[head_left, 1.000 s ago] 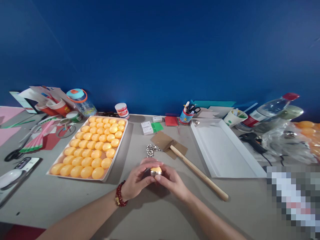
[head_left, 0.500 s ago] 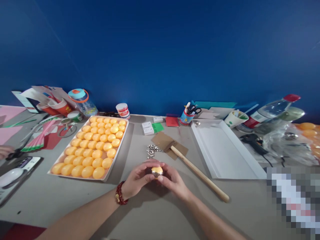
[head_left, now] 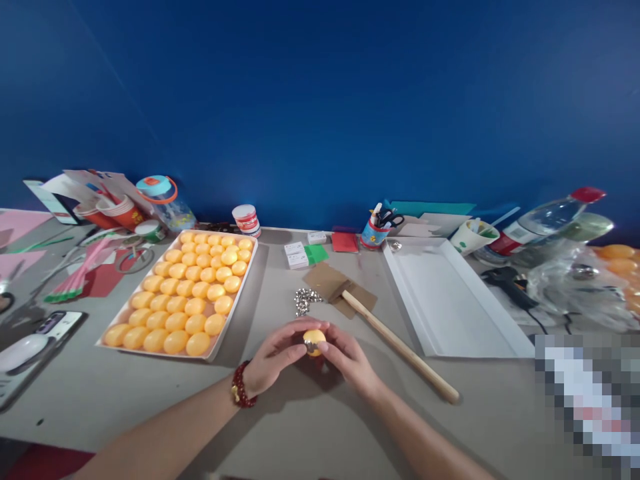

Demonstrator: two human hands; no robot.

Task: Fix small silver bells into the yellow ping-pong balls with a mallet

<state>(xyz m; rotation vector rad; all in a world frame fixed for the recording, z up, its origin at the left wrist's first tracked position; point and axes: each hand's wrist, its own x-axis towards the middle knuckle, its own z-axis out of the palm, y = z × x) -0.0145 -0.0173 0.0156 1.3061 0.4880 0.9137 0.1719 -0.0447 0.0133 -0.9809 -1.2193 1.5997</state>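
An orange table tennis ball [head_left: 315, 340] with a shiny silver patch on its near side is held low over the table, pinched between both hands. My left hand [head_left: 273, 355], with a dark red bead bracelet at the wrist, grips it from the left with thumb and fingers. On the right side my right hand [head_left: 350, 359] presses its thumb against the ball, its fingers curled behind. Just beyond the hands lies a small heap of shiny silver pieces [head_left: 303, 301]. A wooden-handled hammer [head_left: 403, 348] rests beside it, head on brown cardboard [head_left: 325, 280].
To the left, a shallow box [head_left: 236, 305] holds rows of orange balls. A white tray [head_left: 453, 293] lies at right, near a glue gun [head_left: 510, 285] and plastic bottle [head_left: 550, 212]. A pen cup [head_left: 374, 235] and small white boxes [head_left: 297, 255] stand toward the blue wall.
The ball has turned between my fingers, so its silver patch now shows smaller and more to the left. Another person's hand at the far left has gone out of view.
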